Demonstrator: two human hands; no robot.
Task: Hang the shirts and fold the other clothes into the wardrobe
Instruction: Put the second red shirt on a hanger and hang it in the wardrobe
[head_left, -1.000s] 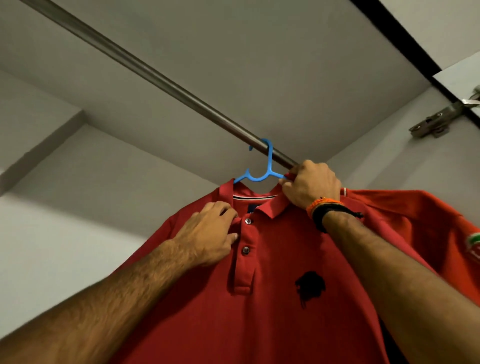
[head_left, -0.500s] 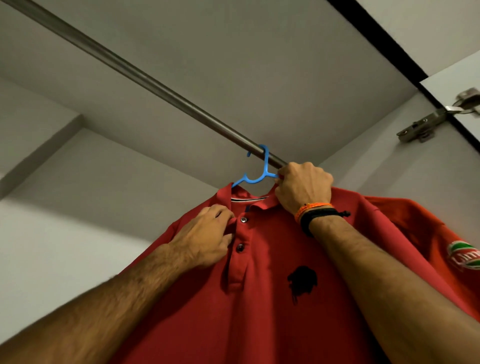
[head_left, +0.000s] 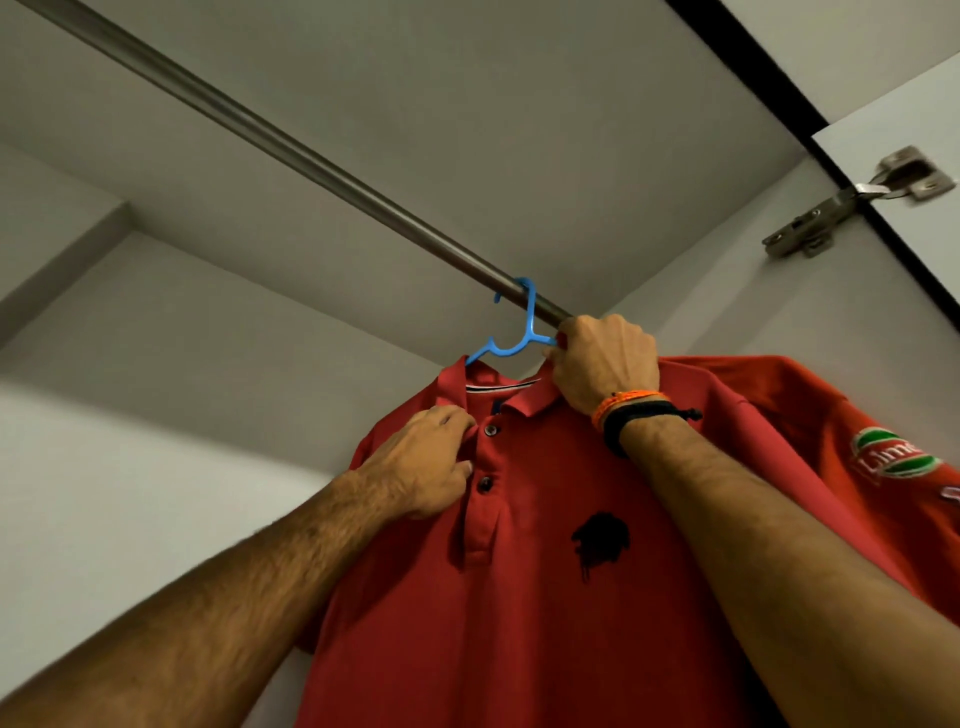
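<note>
- since a second ago the hanger (head_left: 511, 332) hook has settled over the rail (head_left: 322, 161)
- your right hand (head_left: 605, 366) grips the hanger shoulder, left hand (head_left: 426, 467) pinches the polo shirt (head_left: 519, 597) placket
- soft, floppy fabric, so hold the stiff hanger

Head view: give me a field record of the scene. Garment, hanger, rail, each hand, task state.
garment: red polo shirt, on hanger, front facing camera
hanger: blue plastic hanger, hook over the rail
rail: metal wardrobe rail, runs diagonally overhead
left hand: left hand pinches the shirt placket beside the buttons
right hand: right hand grips the hanger shoulder and collar
other: door hinge at upper right
task state: shirt on rail, not yet released
</note>
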